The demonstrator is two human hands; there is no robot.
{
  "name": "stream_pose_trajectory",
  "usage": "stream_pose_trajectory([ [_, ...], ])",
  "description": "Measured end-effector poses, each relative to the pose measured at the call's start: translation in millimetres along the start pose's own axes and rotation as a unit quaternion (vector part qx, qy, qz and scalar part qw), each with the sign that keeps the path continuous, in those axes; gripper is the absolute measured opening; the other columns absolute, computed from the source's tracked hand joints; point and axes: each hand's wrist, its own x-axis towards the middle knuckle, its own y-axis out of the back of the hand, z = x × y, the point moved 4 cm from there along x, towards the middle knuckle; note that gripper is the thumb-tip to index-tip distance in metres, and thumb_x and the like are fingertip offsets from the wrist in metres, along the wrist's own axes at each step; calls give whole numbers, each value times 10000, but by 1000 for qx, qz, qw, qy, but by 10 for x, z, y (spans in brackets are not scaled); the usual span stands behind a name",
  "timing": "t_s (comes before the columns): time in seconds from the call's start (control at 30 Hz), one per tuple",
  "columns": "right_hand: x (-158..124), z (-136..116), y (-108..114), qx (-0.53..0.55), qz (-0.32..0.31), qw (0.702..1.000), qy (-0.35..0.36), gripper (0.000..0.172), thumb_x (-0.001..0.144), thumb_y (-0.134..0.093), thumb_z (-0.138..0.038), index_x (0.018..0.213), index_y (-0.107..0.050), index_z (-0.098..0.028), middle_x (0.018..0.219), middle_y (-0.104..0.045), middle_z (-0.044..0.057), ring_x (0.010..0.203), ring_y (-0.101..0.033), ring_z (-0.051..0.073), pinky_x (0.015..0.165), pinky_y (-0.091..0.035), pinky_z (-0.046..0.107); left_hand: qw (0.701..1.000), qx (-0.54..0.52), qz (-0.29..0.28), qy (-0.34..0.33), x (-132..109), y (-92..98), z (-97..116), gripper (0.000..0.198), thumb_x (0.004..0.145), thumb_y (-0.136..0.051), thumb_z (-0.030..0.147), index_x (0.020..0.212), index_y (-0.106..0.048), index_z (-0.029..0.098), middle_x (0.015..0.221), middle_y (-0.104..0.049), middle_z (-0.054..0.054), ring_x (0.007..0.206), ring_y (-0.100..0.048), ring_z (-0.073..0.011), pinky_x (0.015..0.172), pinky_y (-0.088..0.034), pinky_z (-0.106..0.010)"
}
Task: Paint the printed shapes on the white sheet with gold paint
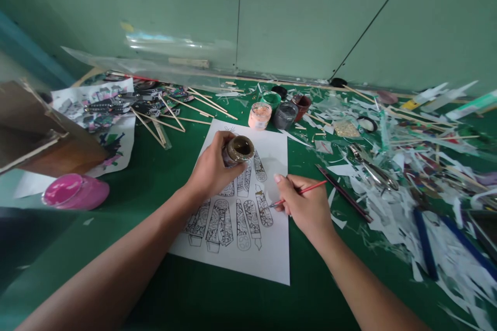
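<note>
My left hand (213, 168) is wrapped round a small open paint jar (238, 150) with dark brownish paint inside, held above a white sheet of paper (267, 264). In my right hand (305, 201) is a thin red paintbrush (313, 186), pinched between thumb and fingers. Its tip rests at one of the black-outlined patterned drawings (264, 209) on the paper's right side. Several similar ornate strip shapes are printed across the sheet, partly hidden by my left hand. A little gold-brown colour shows on the shape near the brush.
Open paint jars, among them a peach one (260, 116) and a dark grey one (286, 115), stand behind the paper. A pink jar (75, 191) and a cardboard box (46, 129) are at left. Paper scraps (392, 222), sticks and a dark pencil (344, 194) lie at right.
</note>
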Motion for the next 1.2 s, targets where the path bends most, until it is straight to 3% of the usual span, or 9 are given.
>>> stream_pose_trajectory([
  [1.2,-1,-11,-14,-33,-31,998,37,467,863,-528,-386,452,-390,-212,357,-399,-51,332,-446,70,356,-360,188,1000,-5,-6,9,1,3,7,486,663,-699,237,1075,-442,225,1023,-626,-48,904,-627,-224,722,-505,-340],
])
